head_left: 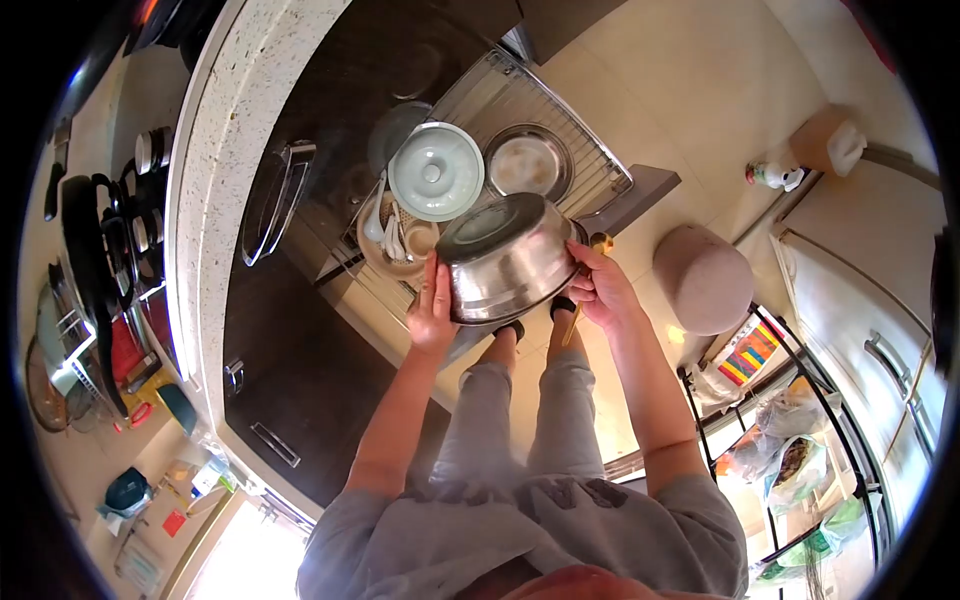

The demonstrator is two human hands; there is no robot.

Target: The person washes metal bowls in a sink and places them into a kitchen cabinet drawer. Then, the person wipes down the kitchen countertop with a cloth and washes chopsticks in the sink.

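Observation:
My left hand point(431, 308) grips the left side of a stainless steel basin point(515, 262), fingers against its wall. On the opposite side my right hand point(604, 285) is closed on the rim. The basin is tilted with its base up, so its inside is hidden. A thin golden-brown stick-like thing point(600, 243) shows by my right hand; I cannot tell what it is or whether I hold it. Beyond the basin, a pulled-out wire drawer basket point(600, 165) holds a pale green round lid point(436, 172), a shallow metal bowl point(530, 165) and white spoons point(393, 240) in a container.
Dark cabinet fronts point(290, 390) and a speckled countertop point(215, 215) run along the left. Pans and knives point(90, 260) hang there. To the right stand a round stool point(703, 280), a rack with plastic bags point(797, 470) and a white refrigerator point(860, 320).

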